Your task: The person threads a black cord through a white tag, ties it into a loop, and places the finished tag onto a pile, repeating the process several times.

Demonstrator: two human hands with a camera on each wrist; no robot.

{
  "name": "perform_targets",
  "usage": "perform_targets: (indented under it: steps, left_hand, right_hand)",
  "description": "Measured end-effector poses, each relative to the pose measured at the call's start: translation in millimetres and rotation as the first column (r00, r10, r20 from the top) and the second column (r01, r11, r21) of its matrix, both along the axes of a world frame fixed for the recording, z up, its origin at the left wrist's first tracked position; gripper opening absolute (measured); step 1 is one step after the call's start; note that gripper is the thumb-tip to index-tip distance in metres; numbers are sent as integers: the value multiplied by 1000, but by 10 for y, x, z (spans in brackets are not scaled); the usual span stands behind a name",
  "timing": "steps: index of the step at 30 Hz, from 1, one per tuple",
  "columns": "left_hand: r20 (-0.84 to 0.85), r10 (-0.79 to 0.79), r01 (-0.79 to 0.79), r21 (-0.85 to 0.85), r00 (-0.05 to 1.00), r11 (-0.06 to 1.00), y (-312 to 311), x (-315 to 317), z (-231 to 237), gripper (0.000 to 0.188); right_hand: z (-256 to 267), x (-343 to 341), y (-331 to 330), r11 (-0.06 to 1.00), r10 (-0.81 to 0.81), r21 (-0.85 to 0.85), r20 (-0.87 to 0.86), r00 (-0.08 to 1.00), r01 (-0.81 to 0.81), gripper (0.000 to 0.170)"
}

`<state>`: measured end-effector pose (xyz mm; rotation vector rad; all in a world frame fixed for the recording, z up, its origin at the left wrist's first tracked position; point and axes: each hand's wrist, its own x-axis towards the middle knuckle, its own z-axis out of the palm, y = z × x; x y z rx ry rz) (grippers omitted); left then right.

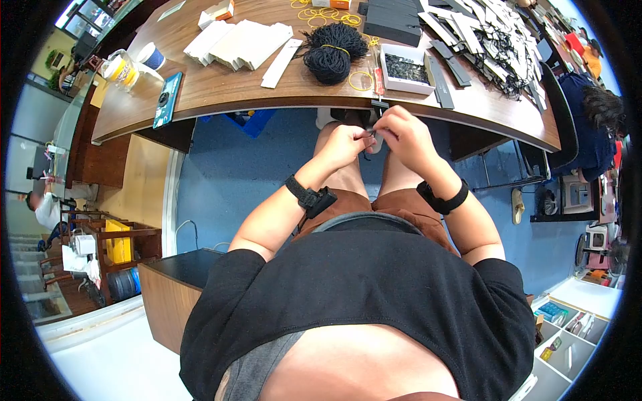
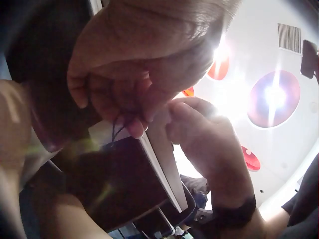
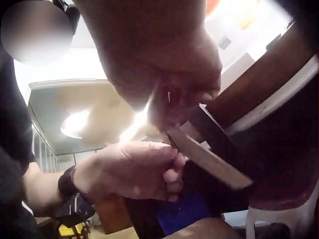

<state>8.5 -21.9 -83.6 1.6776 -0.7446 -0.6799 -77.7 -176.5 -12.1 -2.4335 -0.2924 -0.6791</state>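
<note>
Both hands meet over the lap, just off the table's front edge. Fingers of the left hand (image 1: 346,146) pinch a thin black cord (image 2: 115,130), which hangs in a small loop in the left wrist view. The right hand (image 1: 406,137) is close beside it, its thumb and fingertips pinched together at the cord. A flat, pale-edged strip (image 3: 212,162) extends from between the hands in the right wrist view; which hand bears it I cannot tell. The fingertips partly hide the cord.
On the table (image 1: 234,93) lie a black cord bundle (image 1: 331,57), white strips (image 1: 244,45), an open box of small dark parts (image 1: 406,69), dark strips (image 1: 444,90), a heap of tagged strips (image 1: 491,43), a phone (image 1: 167,100) and cups (image 1: 151,56).
</note>
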Motion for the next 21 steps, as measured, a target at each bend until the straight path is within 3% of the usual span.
perform_targets:
  steps: [2, 5, 7, 9, 12, 18, 20, 21]
  left_hand:
    - [58, -25, 22, 44, 998, 999, 7, -1, 7, 16]
    - [-2, 1, -1, -4, 1000, 1000, 22, -35, 10, 16]
    - [-51, 10, -12, -38, 999, 999, 19, -60, 26, 16]
    - [-55, -1, -1, -36, 998, 999, 27, -60, 70, 16]
    - [-78, 12, -13, -12, 997, 1000, 38, -91, 118, 16]
    - [-66, 16, -13, 50, 998, 999, 262, 33, 208, 15]
    - [-139, 28, -28, 1, 990, 1000, 351, 100, 194, 16]
    - [-175, 33, -37, -23, 984, 999, 381, 117, 230, 16]
  right_hand:
    - [8, -83, 8, 988, 46, -139, -131, 990, -65, 13]
    - [-162, -121, -46, 992, -55, 91, -339, 939, 91, 18]
    - [-247, -46, -16, 854, -78, 463, -337, 938, 237, 21]
    - [-253, 45, -28, 712, -3, 652, -369, 929, 261, 18]
    - [-294, 92, -55, 597, 96, 742, -445, 890, 306, 12]
    - [-282, 2, -82, 435, 143, 868, -329, 934, 239, 8]
    - [-312, 26, -140, -20, 345, 984, -160, 925, 177, 8]
    - [-309, 31, -162, -256, 408, 953, -43, 912, 159, 9]
